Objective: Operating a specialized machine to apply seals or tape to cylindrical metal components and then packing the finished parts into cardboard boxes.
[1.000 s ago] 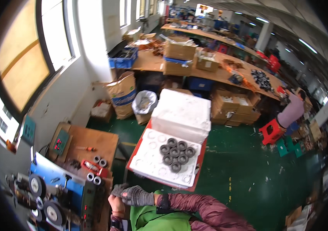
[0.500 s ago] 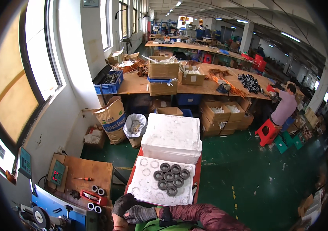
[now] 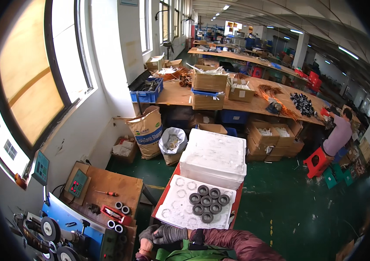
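Observation:
My two gloved hands are together low in the view, at the near edge of a white foam slab [image 3: 174,204]. My left hand [image 3: 147,234], in a dark glove with a bare wrist below, is partly covered; its fingers are hidden. My right hand [image 3: 168,235], in a grey glove under a maroon sleeve, reaches across, its fingers curled over the left hand near the glove's cuff. Whether they pinch the glove cannot be made out. On the slab, just beyond my hands, several dark rings [image 3: 206,201] lie flat in a tight cluster.
A white foam box [image 3: 213,152] stands behind the slab. To the left, a wooden bench [image 3: 124,187] carries a screwdriver [image 3: 106,193], a red fixture [image 3: 115,215], loose rings [image 3: 119,205] and a digital display [image 3: 78,182]. A blue machine with wheels [image 3: 50,229] is nearer. A co-worker [image 3: 338,130] sits far right.
The whole view has swung left, so the scene sits further right and the machine's wheels show more. My hands stay together, the right fingers shifting from the left wrist toward the left hand.

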### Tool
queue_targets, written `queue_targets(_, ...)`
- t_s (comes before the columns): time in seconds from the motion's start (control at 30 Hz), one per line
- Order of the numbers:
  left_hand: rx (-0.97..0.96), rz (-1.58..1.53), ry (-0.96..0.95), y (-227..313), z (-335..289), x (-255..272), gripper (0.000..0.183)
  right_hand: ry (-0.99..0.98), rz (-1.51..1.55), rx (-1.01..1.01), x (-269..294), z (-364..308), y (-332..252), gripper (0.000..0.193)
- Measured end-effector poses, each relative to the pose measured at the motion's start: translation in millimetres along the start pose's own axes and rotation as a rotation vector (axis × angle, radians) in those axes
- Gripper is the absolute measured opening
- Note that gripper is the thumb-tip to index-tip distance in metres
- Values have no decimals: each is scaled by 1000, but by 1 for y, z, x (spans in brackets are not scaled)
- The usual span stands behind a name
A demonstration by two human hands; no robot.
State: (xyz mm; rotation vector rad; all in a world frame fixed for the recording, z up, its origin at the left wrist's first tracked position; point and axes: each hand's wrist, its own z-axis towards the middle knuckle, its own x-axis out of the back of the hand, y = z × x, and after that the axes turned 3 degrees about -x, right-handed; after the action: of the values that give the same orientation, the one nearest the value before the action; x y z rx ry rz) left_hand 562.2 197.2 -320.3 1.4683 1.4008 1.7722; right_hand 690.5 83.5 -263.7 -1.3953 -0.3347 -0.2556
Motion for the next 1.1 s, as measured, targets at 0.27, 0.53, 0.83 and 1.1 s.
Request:
queue_targets(0.27, 211, 1241, -182, 23, -9, -10, 36, 88, -394, -139, -17, 21, -7, 27)
queue_targets(0.53, 224, 359, 64, 23, -43, -8, 43, 13, 42, 135, -55, 23, 42, 29)
queue_targets(0.83, 469, -1072, 739, 3, -16, 9, 51, -37, -114, -96, -24, 16, -19, 27)
queue_targets(1.1, 459, -1014, 862, 56, -27, 8, 48, -49, -13, 65, -40, 5, -11, 22)
